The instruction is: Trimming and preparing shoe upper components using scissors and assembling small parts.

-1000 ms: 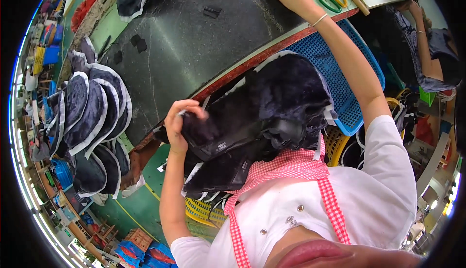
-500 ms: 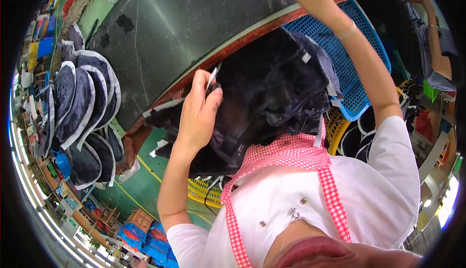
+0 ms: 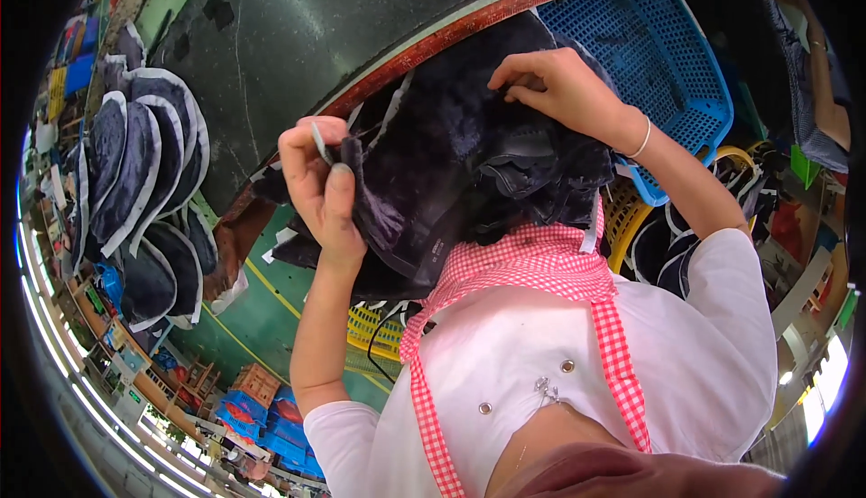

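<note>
Dark navy plush fabric pieces [image 3: 424, 164] with pale edging lie heaped across my lap, against the front edge of the table. My left hand [image 3: 322, 196] pinches the raised edge of one piece between thumb and fingers, at the heap's left side. A thin pale sliver [image 3: 320, 141] shows at these fingers; its kind is unclear. Over the right part of the heap is my right hand [image 3: 577, 96], fingers curled and thumb close to the forefinger. Whatever may be between those fingertips is too small to make out against the dark cloth.
The dark tabletop [image 3: 361, 24] has a worn red edge. Several padded oval pieces with white rims [image 3: 135, 164] hang in a bunch at left. A blue plastic basket [image 3: 649, 56] stands at right, above yellow baskets [image 3: 622, 227]. Another person's arm [image 3: 816, 65] shows at far right.
My right hand has come down from above the tabletop to the fabric heap. My left hand has moved left and slightly down, with the fabric edge raised at its fingers.
</note>
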Motion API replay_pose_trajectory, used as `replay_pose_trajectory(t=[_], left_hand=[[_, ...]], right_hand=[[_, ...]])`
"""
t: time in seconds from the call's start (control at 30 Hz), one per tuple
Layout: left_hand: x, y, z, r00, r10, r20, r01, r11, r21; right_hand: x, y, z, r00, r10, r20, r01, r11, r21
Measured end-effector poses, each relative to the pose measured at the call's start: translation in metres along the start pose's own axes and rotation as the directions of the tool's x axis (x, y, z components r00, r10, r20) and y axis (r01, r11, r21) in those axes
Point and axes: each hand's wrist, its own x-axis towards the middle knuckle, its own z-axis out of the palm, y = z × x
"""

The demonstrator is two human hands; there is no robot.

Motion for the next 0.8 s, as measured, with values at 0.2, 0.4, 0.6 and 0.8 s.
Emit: replay_pose_trajectory(t=[0.2, 0.4, 0.6, 0.8], left_hand=[[-0.003, 0.035, -0.016, 0.991, 0.134, -0.021, -0.072, 0.651, 0.755], [-0.011, 0.043, -0.029, 0.997, -0.077, 0.010, 0.067, 0.915, 0.398], [0.000, 0.053, -0.001, 0.874, -0.449, 0.187, 0.431, 0.893, 0.129], [0.009, 0.049, 0.002, 0.795, -0.508, 0.332, 0.462, 0.861, 0.211]], right_hand=[[-0.001, -0.007, -0.004, 0.989, -0.148, 0.023, 0.142, 0.874, -0.464], [0.005, -0.015, -0.005, 0.991, -0.087, 0.102, 0.127, 0.850, -0.511], [0.007, -0.015, -0.004, 0.986, -0.086, 0.143, 0.150, 0.835, -0.530], [0.005, -0.009, -0.010, 0.997, -0.039, 0.073, 0.061, 0.944, -0.325]])
